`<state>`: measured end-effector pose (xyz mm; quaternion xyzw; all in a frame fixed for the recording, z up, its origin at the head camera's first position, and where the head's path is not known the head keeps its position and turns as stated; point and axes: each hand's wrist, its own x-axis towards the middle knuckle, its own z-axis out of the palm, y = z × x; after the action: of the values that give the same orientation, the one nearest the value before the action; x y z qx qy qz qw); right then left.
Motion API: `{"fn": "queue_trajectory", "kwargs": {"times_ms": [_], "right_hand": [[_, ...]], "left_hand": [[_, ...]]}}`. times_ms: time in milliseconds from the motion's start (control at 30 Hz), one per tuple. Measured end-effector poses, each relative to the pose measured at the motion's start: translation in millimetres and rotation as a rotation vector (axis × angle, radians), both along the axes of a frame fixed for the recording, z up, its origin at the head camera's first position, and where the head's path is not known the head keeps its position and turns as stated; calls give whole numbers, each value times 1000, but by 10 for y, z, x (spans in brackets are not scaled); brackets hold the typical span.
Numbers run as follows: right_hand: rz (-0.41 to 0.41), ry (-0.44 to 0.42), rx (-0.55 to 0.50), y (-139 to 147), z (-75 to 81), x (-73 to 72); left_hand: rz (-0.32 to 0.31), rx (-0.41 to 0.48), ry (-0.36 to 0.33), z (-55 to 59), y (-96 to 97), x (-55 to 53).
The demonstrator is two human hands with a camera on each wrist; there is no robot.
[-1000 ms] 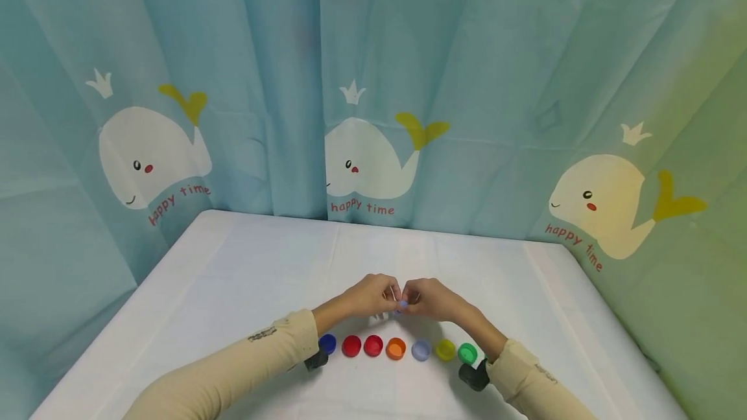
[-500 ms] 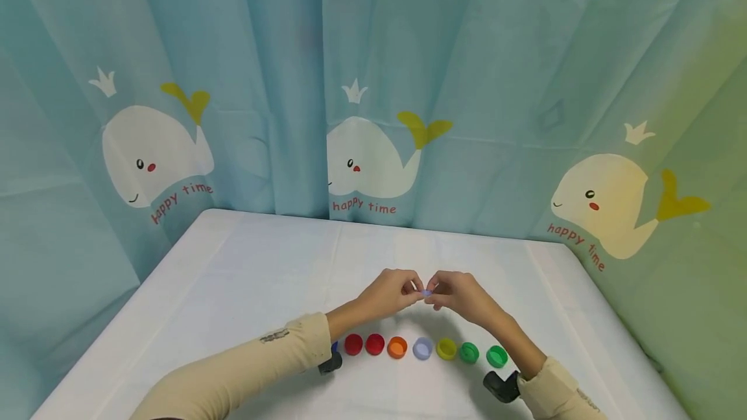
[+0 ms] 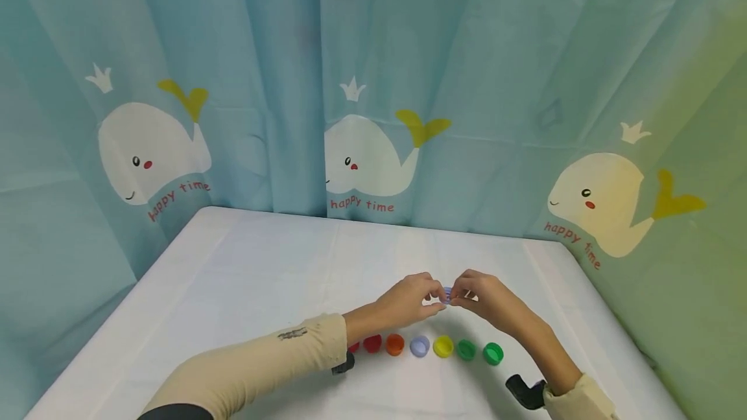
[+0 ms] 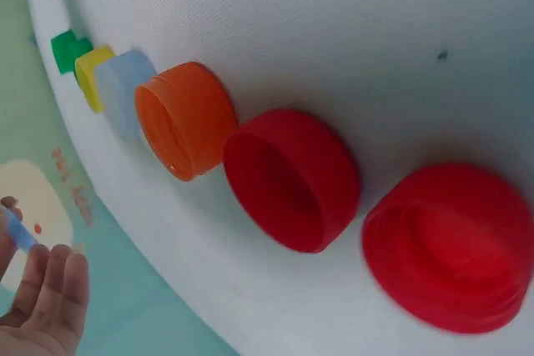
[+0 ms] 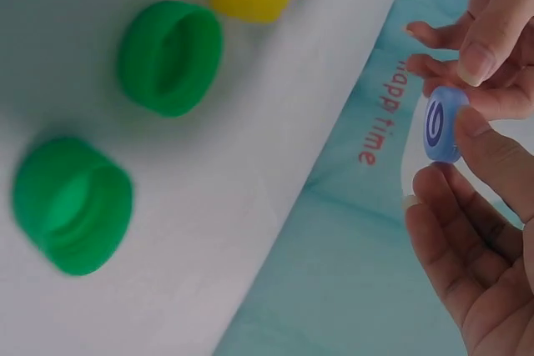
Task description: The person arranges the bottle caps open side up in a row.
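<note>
My right hand (image 3: 496, 300) pinches a small light blue bottle cap (image 5: 445, 124) between thumb and finger, above the table. A dark blue mark shows on the cap's flat face in the right wrist view. Opposite it, my left hand (image 3: 411, 300) has its thumb and index finger parted, fingertips right at the cap. In the left wrist view, the left fingers (image 4: 52, 285) stand extended beside the cap. Below both hands lies a row of bottle caps: red (image 3: 372, 343), orange (image 3: 395, 344), light blue (image 3: 419, 346), yellow (image 3: 443, 346) and two green, one rightmost green cap (image 3: 493, 353).
The row stands on a white-covered table (image 3: 262, 258), hollow sides showing. A second red cap (image 4: 450, 248) is partly hidden by the left sleeve in the head view. Black wrist cameras hang under both forearms, the right camera (image 3: 525, 393) near the green caps. A whale-print curtain (image 3: 292, 83) stands behind.
Both hands have moved right with the light blue cap. The left thumb and index finger have spread apart at the cap. The left sleeve now covers the dark blue cap in the row.
</note>
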<state>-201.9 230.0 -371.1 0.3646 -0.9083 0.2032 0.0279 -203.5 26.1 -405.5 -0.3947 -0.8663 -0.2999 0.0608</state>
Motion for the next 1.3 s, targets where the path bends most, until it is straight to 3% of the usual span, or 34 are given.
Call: {"fn": "queue_trajectory", "kwargs": {"times_ms": [300, 467, 633, 800, 1167, 1300], "right_hand": [[-24, 31, -4, 307, -73, 139], [9, 19, -39, 487, -144, 210], [-35, -9, -46, 629, -211, 263], [-101, -41, -21, 741, -254, 300], [-133, -64, -1, 995, -379, 340], [-132, -122, -13, 1081, -446, 340]], "left_hand": [[-102, -188, -10, 61, 300, 7], [-155, -243, -9, 44, 497, 11], [-204, -300, 21, 13, 650, -4], [-196, -344, -5, -7, 790, 7], [-166, -439, -131, -70, 1122, 43], [-160, -483, -119, -112, 1220, 27]]}}
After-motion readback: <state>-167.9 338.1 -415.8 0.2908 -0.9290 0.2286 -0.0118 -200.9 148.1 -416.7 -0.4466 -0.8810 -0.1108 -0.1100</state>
